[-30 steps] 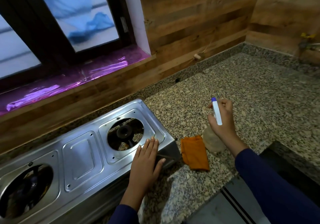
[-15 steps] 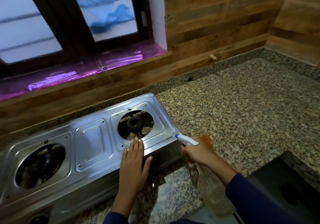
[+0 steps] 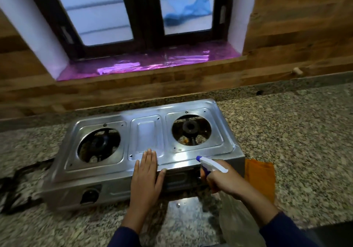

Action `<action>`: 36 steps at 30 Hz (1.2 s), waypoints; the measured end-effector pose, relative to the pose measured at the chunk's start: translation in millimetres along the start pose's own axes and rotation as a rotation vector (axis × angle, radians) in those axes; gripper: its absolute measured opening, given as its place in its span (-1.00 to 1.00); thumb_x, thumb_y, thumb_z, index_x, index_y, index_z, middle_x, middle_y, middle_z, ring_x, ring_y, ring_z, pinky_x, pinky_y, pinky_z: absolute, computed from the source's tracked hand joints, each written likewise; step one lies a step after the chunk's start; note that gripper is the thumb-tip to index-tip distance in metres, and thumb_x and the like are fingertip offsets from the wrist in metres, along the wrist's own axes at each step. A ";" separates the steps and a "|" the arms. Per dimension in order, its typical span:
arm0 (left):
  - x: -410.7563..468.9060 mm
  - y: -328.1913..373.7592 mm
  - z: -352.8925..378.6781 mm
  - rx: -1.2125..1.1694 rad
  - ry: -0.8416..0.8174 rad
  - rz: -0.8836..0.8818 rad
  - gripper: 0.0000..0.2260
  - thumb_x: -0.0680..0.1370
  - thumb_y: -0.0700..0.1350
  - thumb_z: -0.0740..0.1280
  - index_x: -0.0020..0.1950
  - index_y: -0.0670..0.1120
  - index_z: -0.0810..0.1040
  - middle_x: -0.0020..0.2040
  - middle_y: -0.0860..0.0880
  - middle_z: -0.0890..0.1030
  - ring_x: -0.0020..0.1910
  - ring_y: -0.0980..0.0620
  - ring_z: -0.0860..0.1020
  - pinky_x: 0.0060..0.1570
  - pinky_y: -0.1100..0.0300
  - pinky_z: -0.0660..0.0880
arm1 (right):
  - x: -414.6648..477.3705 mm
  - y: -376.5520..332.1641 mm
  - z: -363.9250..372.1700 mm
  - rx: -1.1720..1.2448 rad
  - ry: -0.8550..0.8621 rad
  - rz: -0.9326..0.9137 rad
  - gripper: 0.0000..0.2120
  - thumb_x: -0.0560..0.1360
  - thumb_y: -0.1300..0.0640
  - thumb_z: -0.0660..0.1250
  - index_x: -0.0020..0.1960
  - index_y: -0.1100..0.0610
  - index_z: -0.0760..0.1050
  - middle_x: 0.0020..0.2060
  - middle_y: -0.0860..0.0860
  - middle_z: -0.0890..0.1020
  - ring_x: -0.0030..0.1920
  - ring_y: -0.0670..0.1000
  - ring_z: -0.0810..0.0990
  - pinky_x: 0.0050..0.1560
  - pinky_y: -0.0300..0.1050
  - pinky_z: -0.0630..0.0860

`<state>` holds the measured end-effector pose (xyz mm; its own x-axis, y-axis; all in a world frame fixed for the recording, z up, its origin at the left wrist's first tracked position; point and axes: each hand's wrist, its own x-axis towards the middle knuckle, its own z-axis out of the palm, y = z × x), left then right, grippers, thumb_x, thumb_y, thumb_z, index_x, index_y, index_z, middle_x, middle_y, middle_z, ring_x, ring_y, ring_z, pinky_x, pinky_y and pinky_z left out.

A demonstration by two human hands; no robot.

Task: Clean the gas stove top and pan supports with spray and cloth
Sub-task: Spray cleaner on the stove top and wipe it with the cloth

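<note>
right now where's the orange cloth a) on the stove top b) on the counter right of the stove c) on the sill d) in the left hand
B: the orange cloth lies on the counter right of the stove, behind the right hand holding the spray bottle.

Your left hand [image 3: 146,178] is lying flat on the front edge of the stove [image 3: 147,132], near its middle. Your right hand [image 3: 223,180] is holding the spray bottle [image 3: 212,163] at the stove's front right corner. The cloth [image 3: 260,178] is lying just right of the stove, and the window [image 3: 95,8] is sitting behind it.
</note>
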<state>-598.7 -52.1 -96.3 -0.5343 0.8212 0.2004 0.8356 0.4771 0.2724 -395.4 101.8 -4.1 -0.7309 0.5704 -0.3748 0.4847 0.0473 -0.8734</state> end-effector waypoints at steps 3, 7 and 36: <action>-7.2 -23.2 -10.4 0.009 0.009 -0.039 -0.37 0.63 0.23 -0.12 0.56 -0.13 0.21 0.57 -0.07 0.21 0.56 0.01 0.10 0.49 0.10 -0.10 | 12.1 -6.9 24.6 0.045 0.046 -0.005 -0.89 0.16 0.33 0.22 -0.43 0.14 0.38 -0.48 0.09 0.41 -0.41 0.08 0.41 -0.34 -0.02 0.29; -19.5 -47.1 -19.4 -0.010 0.030 -0.054 -0.40 0.64 0.22 -0.08 0.58 -0.10 0.15 0.58 -0.03 0.14 0.58 0.06 0.03 0.51 0.08 -0.09 | 23.7 -15.2 47.7 0.147 0.138 -0.012 -0.82 0.17 0.30 0.22 -0.23 0.26 0.48 -0.35 0.20 0.52 -0.32 0.11 0.50 -0.32 -0.03 0.40; -62.8 -270.5 -87.9 0.015 0.060 -0.159 -0.36 0.62 0.25 -0.11 0.59 -0.09 0.10 0.59 -0.03 0.10 0.58 0.03 0.00 0.50 0.14 -0.19 | 77.7 -138.7 289.0 0.094 0.100 -0.214 -0.89 0.26 0.35 0.19 -0.37 0.19 0.31 -0.48 0.05 0.35 -0.48 0.00 0.31 -0.46 -0.19 0.22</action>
<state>-802.5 -260.2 -99.9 -0.6659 0.7152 0.2122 0.7417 0.6043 0.2909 -658.2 -97.4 -2.0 -0.7586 0.6343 -0.1493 0.2735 0.1019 -0.9565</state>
